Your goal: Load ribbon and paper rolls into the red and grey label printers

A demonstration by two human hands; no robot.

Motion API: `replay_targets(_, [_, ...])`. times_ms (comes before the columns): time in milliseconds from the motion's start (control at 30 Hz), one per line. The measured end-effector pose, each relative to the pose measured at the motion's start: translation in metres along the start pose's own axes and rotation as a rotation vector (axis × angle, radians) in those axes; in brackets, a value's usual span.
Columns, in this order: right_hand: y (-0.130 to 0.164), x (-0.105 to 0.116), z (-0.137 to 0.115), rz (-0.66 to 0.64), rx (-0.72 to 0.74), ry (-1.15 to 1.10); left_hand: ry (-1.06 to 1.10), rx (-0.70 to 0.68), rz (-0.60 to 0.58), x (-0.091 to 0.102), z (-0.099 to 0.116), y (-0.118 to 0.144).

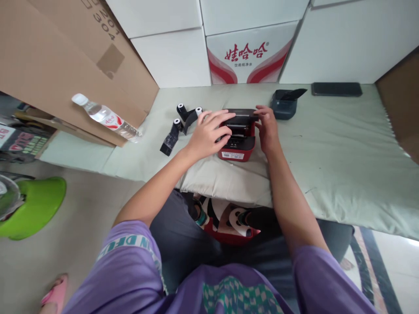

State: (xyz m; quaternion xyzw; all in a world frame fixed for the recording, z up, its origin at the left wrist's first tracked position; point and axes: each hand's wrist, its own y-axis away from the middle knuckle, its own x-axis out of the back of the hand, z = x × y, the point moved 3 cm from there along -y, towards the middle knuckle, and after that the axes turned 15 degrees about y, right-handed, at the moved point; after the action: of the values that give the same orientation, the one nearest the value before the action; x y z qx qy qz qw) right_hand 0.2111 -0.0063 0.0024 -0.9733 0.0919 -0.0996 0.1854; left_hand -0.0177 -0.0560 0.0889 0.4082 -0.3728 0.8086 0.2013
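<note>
A small red and black label printer (237,155) stands on the cloth-covered surface in front of me, its lid raised and its rollers showing. My left hand (209,133) grips its left side, fingers reaching over the opening and thumb low near the front. At the right edge, my right hand (267,128) holds the printer by the lid with bent fingers; parts of the fingertips are hidden. Left of the printer lie black ribbon rolls with white cores, one ribbon (169,141) partly unrolled. Just beyond my right hand sits a dark blue device (284,107) with a black flap sticking up.
White cartons (250,54) line the back. A black phone (336,89) lies at the back right. On the left, a water bottle (109,118) leans by a tall cardboard box (75,56). A green stool (36,207) stands on the floor.
</note>
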Motion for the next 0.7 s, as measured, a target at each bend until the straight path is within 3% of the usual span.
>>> replay_targets(167, [-0.005,-0.003,0.011,-0.029,0.107,-0.023,0.089,0.002,-0.049,-0.006,0.002,0.002])
replay_targets(467, [-0.004,-0.015,0.029,-0.23,-0.099,-0.136,0.312,0.247,-0.041,-0.008,-0.017,0.005])
replay_targets(700, [0.003,-0.014,0.017,-0.248,-0.115,-0.151,0.308,0.28,-0.082,-0.008,-0.019,0.003])
